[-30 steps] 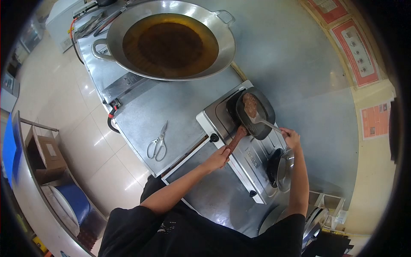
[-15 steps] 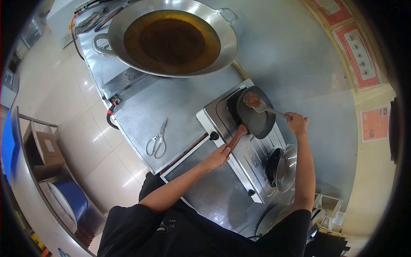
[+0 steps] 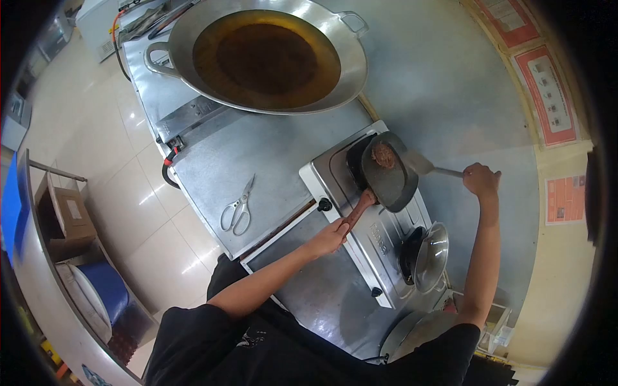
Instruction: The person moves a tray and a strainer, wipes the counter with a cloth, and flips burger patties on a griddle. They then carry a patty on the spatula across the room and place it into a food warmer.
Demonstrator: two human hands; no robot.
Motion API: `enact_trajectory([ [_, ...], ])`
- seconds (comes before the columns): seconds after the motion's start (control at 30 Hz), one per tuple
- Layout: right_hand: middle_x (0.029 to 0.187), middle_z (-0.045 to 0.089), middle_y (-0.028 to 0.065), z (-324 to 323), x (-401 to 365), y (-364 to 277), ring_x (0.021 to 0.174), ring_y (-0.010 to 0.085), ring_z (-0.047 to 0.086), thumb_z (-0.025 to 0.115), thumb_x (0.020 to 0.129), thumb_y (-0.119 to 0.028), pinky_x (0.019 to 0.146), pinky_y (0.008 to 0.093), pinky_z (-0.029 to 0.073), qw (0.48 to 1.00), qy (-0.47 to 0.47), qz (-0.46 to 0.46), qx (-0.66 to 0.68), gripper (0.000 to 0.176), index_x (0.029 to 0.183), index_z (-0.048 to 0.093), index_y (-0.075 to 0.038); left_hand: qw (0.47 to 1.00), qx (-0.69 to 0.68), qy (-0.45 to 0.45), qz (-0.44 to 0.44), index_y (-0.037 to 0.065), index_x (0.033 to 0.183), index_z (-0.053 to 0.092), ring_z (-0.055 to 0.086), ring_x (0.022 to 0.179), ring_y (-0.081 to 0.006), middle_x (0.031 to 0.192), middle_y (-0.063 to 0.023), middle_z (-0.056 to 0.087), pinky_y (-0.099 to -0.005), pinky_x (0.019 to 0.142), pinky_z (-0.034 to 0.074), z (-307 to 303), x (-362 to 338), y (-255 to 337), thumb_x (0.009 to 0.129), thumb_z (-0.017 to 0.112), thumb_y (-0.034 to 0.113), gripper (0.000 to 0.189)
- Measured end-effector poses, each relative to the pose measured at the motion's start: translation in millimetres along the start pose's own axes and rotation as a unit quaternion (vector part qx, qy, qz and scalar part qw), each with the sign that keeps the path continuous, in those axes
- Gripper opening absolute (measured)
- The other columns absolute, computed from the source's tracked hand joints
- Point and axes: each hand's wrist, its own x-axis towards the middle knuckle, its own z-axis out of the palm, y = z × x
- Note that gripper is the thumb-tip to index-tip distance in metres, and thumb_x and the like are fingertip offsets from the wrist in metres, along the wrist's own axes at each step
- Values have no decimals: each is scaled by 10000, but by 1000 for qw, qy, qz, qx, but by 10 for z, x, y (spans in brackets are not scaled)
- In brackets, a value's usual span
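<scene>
My left hand (image 3: 329, 237) is wrapped round the brown handle (image 3: 360, 209) of a dark pan (image 3: 389, 183), which is tilted over one burner of the silver gas stove (image 3: 373, 238). Brown food (image 3: 383, 156) lies at the far end of the pan. My right hand (image 3: 481, 180) grips a metal spatula (image 3: 420, 163), its flat blade just beside the pan's right edge, apart from the food.
A large wok (image 3: 357, 64) of brown liquid stands at the top. Scissors (image 3: 237, 209) lie on the metal table (image 3: 270, 154). A metal bowl (image 3: 430, 257) sits on the stove's nearer burner. A cardboard box (image 3: 72, 215) is at the left.
My right hand has moved right with the spatula, whose blade has left the food and the pan. The view has shifted slightly, and the food stays in the pan.
</scene>
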Motion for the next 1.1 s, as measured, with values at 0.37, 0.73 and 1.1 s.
enact_trajectory([
  [0.37, 955, 689, 85, 607, 61, -383, 957, 277, 633, 475, 836, -230, 1003, 599, 253, 993, -54, -46, 95, 284, 1000, 707, -219, 1000, 7, 2, 2, 56, 1239, 433, 416, 518, -86, 720, -6, 464, -243, 447, 372, -4, 18, -67, 998, 332, 350, 393],
  [0.73, 838, 639, 47, 601, -39, 249, 860, 222, 615, 519, 858, -184, 930, 502, 290, 995, 89, -46, -16, 201, 907, 704, -244, 1000, -6, 0, -19, 57, 1262, 415, 391, 511, -76, 715, 6, 437, -235, 439, 345, -1, 22, -39, 1002, 333, 358, 406],
  [1.1, 915, 639, 72, 987, 245, 247, 947, 243, 579, 504, 832, -173, 976, 499, 272, 995, 69, -72, 10, 244, 945, 709, -243, 1000, 6, 11, -20, 43, 1235, 427, 377, 498, -78, 692, 11, 430, -234, 453, 344, 24, 9, -19, 1003, 317, 355, 405],
])
